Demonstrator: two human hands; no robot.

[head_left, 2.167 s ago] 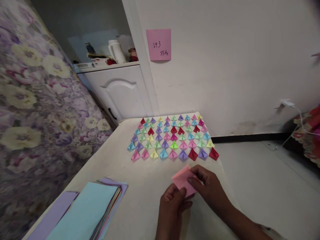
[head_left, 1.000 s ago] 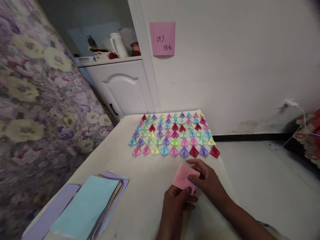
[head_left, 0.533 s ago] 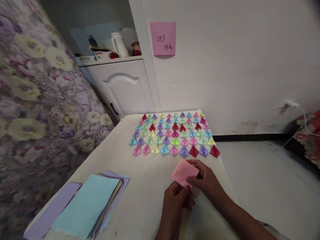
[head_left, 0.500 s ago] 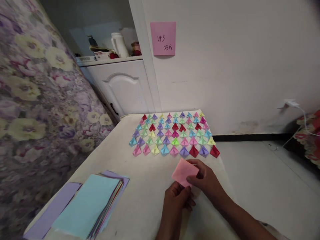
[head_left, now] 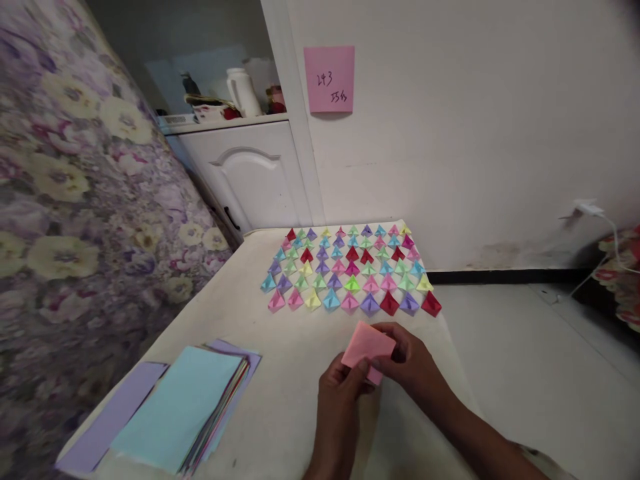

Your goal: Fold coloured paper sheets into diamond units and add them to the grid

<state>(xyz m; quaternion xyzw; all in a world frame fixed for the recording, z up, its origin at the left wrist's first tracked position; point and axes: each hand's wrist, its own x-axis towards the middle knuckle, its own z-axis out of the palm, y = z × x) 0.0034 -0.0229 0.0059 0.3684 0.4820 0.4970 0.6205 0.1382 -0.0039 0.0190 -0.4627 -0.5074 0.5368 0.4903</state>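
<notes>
A small folded square of pink paper (head_left: 369,343) is held up between both hands, over the near right part of the table. My left hand (head_left: 345,387) grips its lower left edge, thumb on top and fingers underneath. My right hand (head_left: 404,353) pinches its right side, with the thumb close to the left thumb. Beyond the hands, several rows of small folded paper pieces (head_left: 350,303) in many colours stand on the pale tabletop (head_left: 290,347).
A stack of coloured paper (head_left: 180,407), light blue on top, lies at the left front beside a purple strip (head_left: 113,417). A floral curtain (head_left: 100,200) hangs along the left. A white cabinet (head_left: 250,173) and the wall, bearing a pink note (head_left: 329,80), stand behind the table.
My left hand has shifted up and left on the pink paper, its thumb now lying on the front face. The paper has turned slightly. The view has moved a little.
</notes>
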